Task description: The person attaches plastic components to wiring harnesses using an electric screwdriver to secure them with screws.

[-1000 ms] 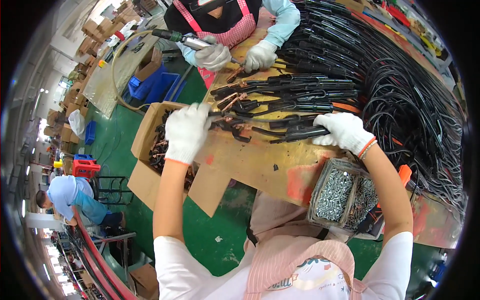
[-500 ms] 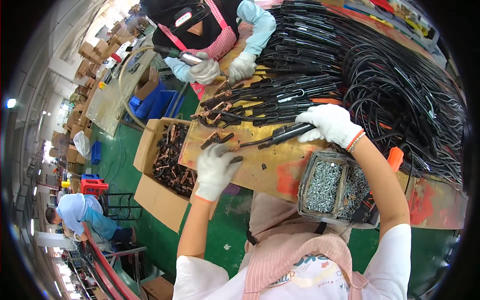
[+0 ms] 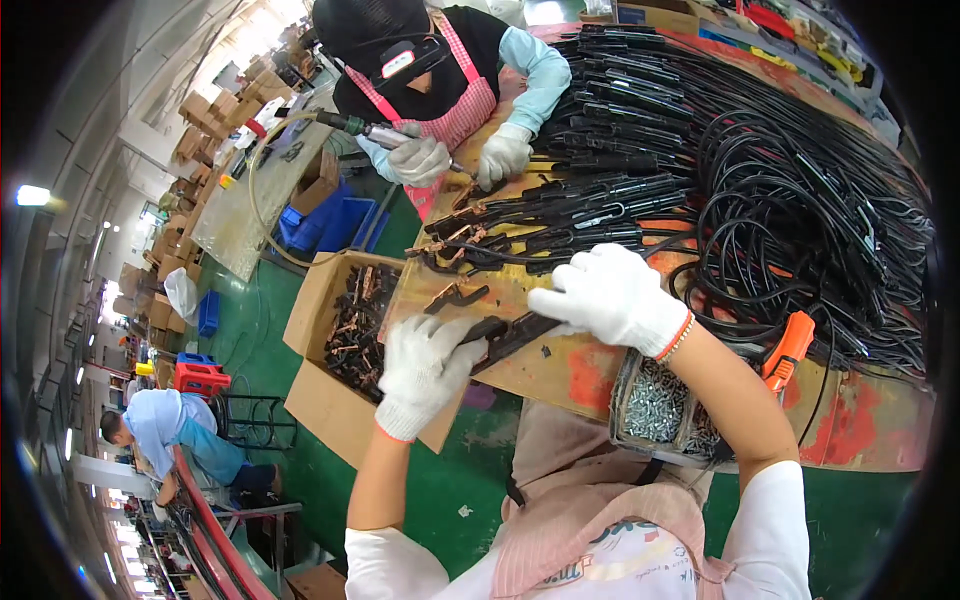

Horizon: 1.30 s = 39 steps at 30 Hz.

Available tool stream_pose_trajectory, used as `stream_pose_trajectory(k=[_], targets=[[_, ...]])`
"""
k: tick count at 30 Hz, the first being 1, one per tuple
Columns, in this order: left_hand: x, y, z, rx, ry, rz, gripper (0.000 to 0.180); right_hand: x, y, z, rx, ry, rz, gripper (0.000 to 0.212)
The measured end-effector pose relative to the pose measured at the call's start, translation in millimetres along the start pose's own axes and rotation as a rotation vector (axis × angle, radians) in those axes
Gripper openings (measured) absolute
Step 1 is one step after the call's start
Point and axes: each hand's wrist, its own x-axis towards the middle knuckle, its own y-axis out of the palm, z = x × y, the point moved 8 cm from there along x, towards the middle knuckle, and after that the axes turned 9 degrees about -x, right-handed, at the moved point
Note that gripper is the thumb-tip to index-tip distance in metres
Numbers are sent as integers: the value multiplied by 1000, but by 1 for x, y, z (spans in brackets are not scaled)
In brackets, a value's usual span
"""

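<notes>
My left hand [image 3: 425, 370], in a white knit glove, is closed around a short black clamp piece [image 3: 487, 330] at the table's near edge. My right hand [image 3: 612, 300], gloved the same way, grips the rear of a black tubular handle [image 3: 517, 338]. The handle's front end lies against the fingers of my left hand, which hide where the two parts meet. Just beyond my left hand, a loose copper-and-black clamp part [image 3: 455, 298] lies on the table. Farther off are rows of black handles [image 3: 610, 190] with copper jaws and coiled black cables [image 3: 770, 220].
A cardboard box [image 3: 330, 400] of copper-and-black parts stands left of the table. Below my right forearm sits a bin of silver screws [image 3: 655, 400], with an orange-handled tool [image 3: 790, 350] beside it. Across the table, a gloved co-worker [image 3: 420, 160] holds a power screwdriver [image 3: 385, 135].
My right hand has moved left and nearer to me with the handle, bringing it against the piece in my left hand. My view has shifted slightly.
</notes>
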Motion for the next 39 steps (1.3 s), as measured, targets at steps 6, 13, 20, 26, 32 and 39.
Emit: stream_pose_trajectory(k=[6, 13, 20, 26, 32, 39], targets=[[8, 26, 10, -892, -442, -125, 36, 13, -19, 8, -136, -20, 147, 21], [-33, 103, 2, -1332, -776, 56, 55, 2, -71, 15, 72, 98, -244, 40], [5, 132, -65, -1244, -400, -53, 70, -54, -8, -26, 1947, 1112, -697, 24], [46, 141, -80, -1437, -437, 177, 61, -54, -12, -60, 2083, 998, -962, 15], [45, 109, -84, -1441, -420, -432, 50, -57, -23, -52, 1827, 1238, -841, 15], [43, 112, -93, -1589, -452, -396, 42, -66, -35, -55, 1843, 1200, -891, 16]])
